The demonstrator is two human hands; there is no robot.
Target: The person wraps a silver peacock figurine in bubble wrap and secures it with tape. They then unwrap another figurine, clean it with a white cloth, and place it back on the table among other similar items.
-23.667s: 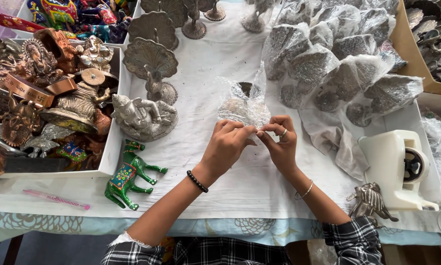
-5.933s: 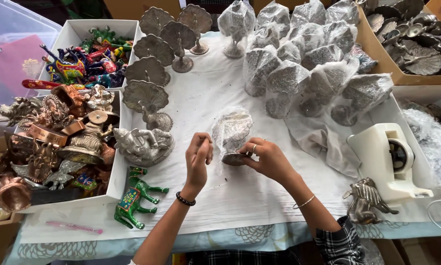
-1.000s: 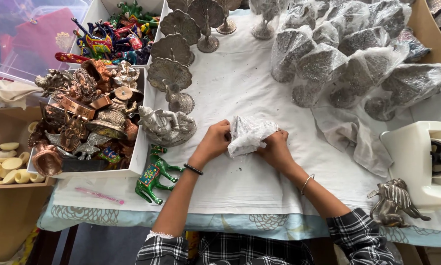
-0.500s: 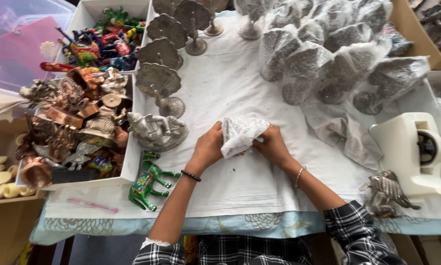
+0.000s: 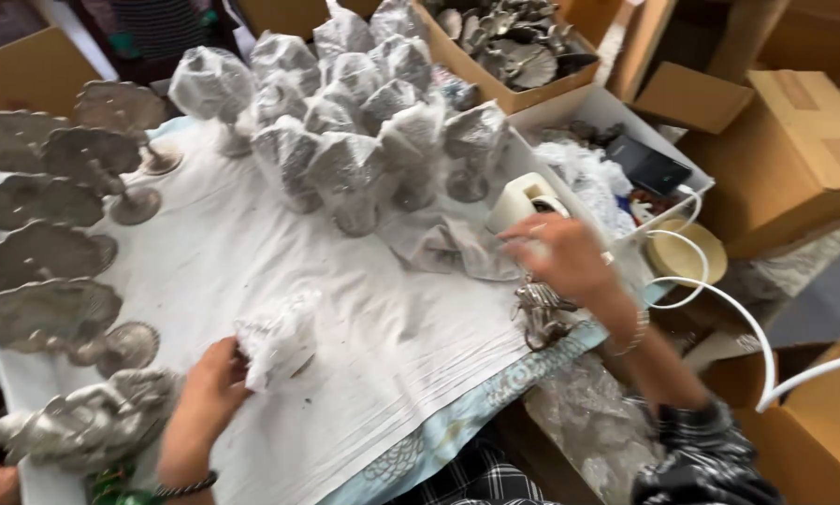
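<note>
- Here, the person's left hand (image 5: 216, 376) is clamped on a small object wrapped in crinkled clear plastic (image 5: 275, 339), pressing it against the white cloth-covered table (image 5: 345, 309) near its front edge.
- The right hand (image 5: 562, 254) is well apart from the left, stretched out to a white tape dispenser (image 5: 525, 198) at the table's right side; its fingers are curled, but whether they grip anything cannot be told through the blur.
- Behind, a cluster of plastic-wrapped metal stands (image 5: 345, 112) fills the table's far end.
- At left, unwrapped grey metal leaf-shaped stands (image 5: 46, 252) sit in a row.
- A small silver animal figurine (image 5: 542, 313) lies just below the right hand.
</note>
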